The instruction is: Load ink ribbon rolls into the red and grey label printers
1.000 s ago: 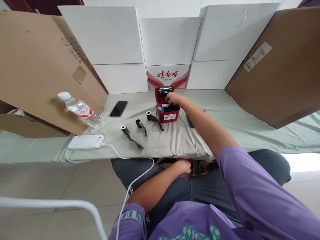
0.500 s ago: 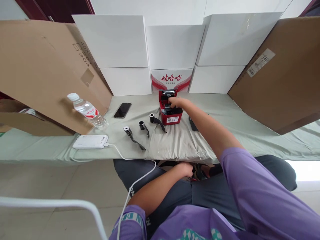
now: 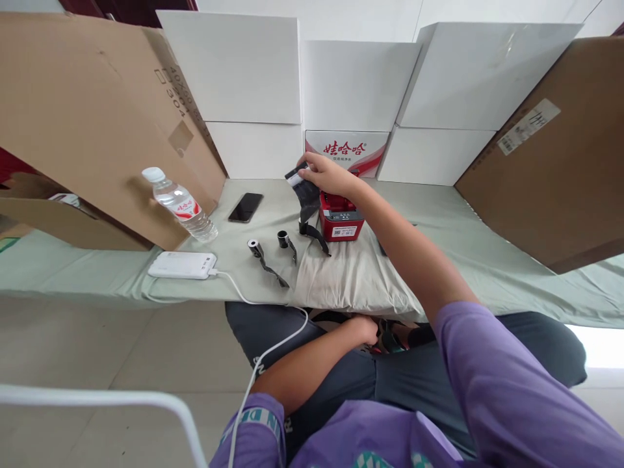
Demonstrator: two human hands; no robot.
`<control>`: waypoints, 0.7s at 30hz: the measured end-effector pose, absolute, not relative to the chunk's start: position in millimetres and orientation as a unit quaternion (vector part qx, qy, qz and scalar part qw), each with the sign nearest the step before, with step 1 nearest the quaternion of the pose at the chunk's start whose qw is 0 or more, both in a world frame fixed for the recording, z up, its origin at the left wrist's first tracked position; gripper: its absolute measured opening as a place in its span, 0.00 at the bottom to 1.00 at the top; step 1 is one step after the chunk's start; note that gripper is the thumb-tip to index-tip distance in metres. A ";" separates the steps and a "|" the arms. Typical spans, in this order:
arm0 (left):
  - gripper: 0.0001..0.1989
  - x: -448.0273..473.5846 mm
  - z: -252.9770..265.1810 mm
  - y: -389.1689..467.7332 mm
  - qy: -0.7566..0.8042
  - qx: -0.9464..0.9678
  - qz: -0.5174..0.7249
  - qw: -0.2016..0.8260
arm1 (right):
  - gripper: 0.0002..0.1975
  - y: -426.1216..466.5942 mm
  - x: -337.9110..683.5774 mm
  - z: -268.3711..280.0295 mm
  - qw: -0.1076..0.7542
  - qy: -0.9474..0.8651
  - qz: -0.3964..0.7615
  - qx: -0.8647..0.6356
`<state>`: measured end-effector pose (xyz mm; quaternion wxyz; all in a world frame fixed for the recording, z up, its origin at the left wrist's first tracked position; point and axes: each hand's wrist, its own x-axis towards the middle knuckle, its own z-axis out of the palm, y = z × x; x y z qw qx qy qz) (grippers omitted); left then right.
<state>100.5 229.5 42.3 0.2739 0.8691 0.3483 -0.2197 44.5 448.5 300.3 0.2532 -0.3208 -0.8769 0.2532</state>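
My right hand [image 3: 316,172] is raised above the cloth-covered table, its fingers pinching the end of a roll of black ribbon [image 3: 307,195] with a whitish band. A dark length of it hangs down toward the table. Just behind and below my wrist stands a small red label printer [image 3: 340,220], its top partly hidden by the hand and forearm. Three more black ribbon rolls lie to its left: one nearest [image 3: 316,235], one in the middle [image 3: 283,240] and one farther left [image 3: 254,247], with tails trailing. My left hand [image 3: 364,330] rests low over my lap, its fingers hidden.
A phone [image 3: 246,207], a water bottle [image 3: 182,207] and a white power bank [image 3: 182,265] with a white cable [image 3: 266,354] are on the left. White boxes [image 3: 351,84] line the back. Cardboard panels [image 3: 112,110] stand at both sides. A dark object is partly behind my right forearm.
My right hand has come up and left out of the printer, now carrying a ribbon roll with a hanging tail. The view has shifted slightly. My left hand stays in place.
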 end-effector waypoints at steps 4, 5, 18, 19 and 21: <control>0.19 97.4 45.6 233.8 0.349 0.863 -0.234 0.282 | 0.09 447.4 14.6 307.2 0.238 -0.905 0.221 -0.276; 0.20 96.7 46.8 234.4 0.347 0.862 -0.235 0.283 | 0.09 446.9 9.7 307.4 0.211 -0.913 0.218 -0.273; 0.21 95.1 50.0 231.9 0.354 0.861 -0.218 0.295 | 0.25 444.0 -33.0 238.5 -0.127 -0.943 0.043 -0.306; 0.21 95.1 50.7 232.4 0.354 0.860 -0.219 0.296 | 0.26 446.2 -34.9 233.9 -0.132 -0.942 0.038 -0.306; 0.21 95.4 51.9 233.3 0.353 0.859 -0.222 0.297 | 0.28 449.8 -36.1 229.4 -0.140 -0.941 0.036 -0.307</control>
